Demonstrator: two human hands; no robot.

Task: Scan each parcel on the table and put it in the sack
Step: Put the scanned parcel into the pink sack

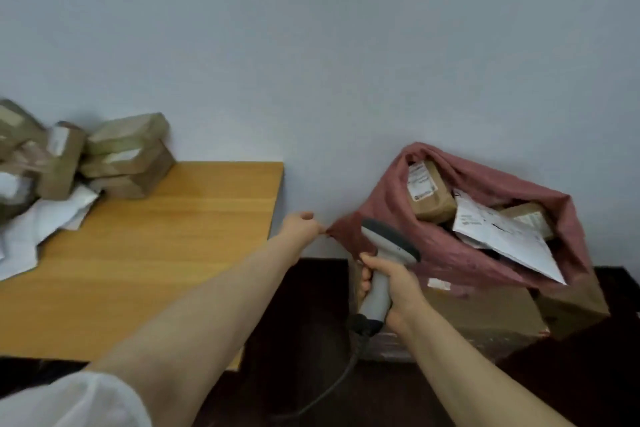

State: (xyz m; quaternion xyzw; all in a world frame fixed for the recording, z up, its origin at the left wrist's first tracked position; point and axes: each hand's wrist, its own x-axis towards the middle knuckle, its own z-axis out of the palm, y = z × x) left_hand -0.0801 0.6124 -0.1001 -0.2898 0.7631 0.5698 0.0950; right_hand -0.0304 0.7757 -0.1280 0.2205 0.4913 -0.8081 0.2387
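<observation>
Wall (311, 45): plain pale grey, filling the upper half of the view behind everything else.
Table (173, 253): light wooden top on the left, with its right edge near the sack.
Sack (446, 260): dusty-pink cloth, to the right of the table and against the wall. Its mouth is open and tipped toward the camera, and it sits on the cartons.
Cartons (485, 308): brown cardboard under the sack, on a dark floor.
Unsacked parcels (128, 156): brown boxes stacked at the table's far left corner, some with white labels. They are blurred, so the count is unclear.
White mailers (45, 222): crumpled flat bags on the table just in front of those boxes.
White envelope (502, 236): lies inside the sack, one pointed corner jutting over the near rim.
Brown parcel (429, 191): inside the sack at its left, label side up, leaning on the cloth wall. Another brown parcel shows partly behind the envelope.
Scanner (384, 253): grey handheld unit with a dark-edged head, just in front of the sack's left side.
Right hand (391, 282): fingers wrapped tight round the scanner's handle.
Left hand (299, 224): arm stretched out from a white sleeve (69, 402) over the table's corner, with fingertips pinched on the sack's left rim — the cloth is drawn to a point there.
Cable (332, 388): dark cord running down from the scanner's base.
</observation>
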